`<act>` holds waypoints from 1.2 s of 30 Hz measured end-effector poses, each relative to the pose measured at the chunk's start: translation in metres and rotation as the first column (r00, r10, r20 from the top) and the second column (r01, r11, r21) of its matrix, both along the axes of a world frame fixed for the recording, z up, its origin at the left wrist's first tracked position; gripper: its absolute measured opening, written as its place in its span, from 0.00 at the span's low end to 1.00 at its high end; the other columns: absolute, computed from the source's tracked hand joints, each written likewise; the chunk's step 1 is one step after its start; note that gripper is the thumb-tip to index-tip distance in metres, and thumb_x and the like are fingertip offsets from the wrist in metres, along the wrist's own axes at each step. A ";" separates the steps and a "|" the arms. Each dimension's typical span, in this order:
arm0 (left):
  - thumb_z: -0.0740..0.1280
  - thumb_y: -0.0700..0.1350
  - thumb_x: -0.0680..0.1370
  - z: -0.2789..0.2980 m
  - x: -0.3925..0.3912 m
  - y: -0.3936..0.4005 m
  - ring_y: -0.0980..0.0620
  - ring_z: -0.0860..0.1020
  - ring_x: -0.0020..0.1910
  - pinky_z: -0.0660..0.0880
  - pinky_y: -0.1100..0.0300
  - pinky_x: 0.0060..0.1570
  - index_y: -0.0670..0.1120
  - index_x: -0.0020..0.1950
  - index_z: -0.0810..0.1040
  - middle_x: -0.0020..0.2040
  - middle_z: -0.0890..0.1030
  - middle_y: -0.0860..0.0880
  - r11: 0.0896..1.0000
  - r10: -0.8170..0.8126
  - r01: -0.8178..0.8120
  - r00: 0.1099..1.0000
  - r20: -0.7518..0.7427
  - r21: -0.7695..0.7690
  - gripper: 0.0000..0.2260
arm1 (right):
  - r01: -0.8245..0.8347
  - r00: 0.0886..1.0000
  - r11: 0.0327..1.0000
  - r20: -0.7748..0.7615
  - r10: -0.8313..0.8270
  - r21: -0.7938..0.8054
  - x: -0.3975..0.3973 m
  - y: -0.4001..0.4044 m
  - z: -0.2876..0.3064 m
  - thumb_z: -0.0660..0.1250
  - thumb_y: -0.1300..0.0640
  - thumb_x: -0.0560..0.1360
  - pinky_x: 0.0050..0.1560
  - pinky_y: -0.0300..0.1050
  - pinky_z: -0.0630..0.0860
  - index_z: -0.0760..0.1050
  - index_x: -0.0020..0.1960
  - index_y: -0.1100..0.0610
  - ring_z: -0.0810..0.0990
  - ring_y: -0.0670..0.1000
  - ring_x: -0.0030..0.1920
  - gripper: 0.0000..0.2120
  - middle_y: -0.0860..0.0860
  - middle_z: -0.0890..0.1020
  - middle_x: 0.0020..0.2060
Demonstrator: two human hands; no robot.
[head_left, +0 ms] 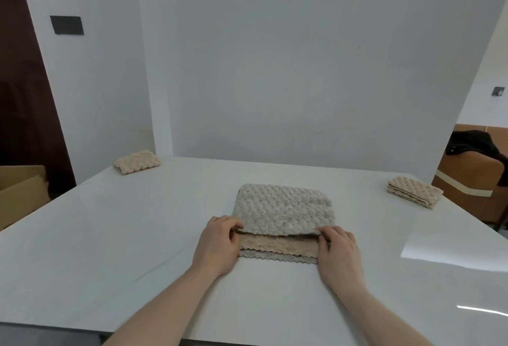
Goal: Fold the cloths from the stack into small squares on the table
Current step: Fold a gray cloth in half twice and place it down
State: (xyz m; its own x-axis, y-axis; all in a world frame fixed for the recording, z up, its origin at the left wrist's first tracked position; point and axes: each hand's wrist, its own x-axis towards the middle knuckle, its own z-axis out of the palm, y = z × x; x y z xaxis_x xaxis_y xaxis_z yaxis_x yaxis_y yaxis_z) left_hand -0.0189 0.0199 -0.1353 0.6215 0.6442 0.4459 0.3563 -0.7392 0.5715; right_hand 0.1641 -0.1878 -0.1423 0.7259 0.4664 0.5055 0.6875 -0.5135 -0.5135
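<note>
On the white table (110,235), both hands' fingers (233,226) pinch the cloth (283,208).

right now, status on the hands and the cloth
Left hand and right hand each pinch the folded edge of the cloth. Fold partway over, near strip uncovered. Nothing in the way.

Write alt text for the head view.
Two bare hands, left hand and right hand, pinch the near edge of a grey bubble-textured cloth being folded on a white table. A folded beige cloth lies far left, a small stack far right.
</note>
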 end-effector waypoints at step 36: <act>0.66 0.50 0.81 0.236 -0.155 -0.080 0.59 0.76 0.41 0.73 0.57 0.43 0.57 0.47 0.77 0.41 0.78 0.61 0.943 -0.149 0.057 0.953 0.264 0.327 0.04 | -0.294 0.956 0.849 0.140 0.259 0.440 -0.132 -0.116 0.226 0.66 0.57 0.81 0.35 0.30 0.70 0.78 0.48 0.50 0.76 0.41 0.34 0.05 0.44 0.80 0.34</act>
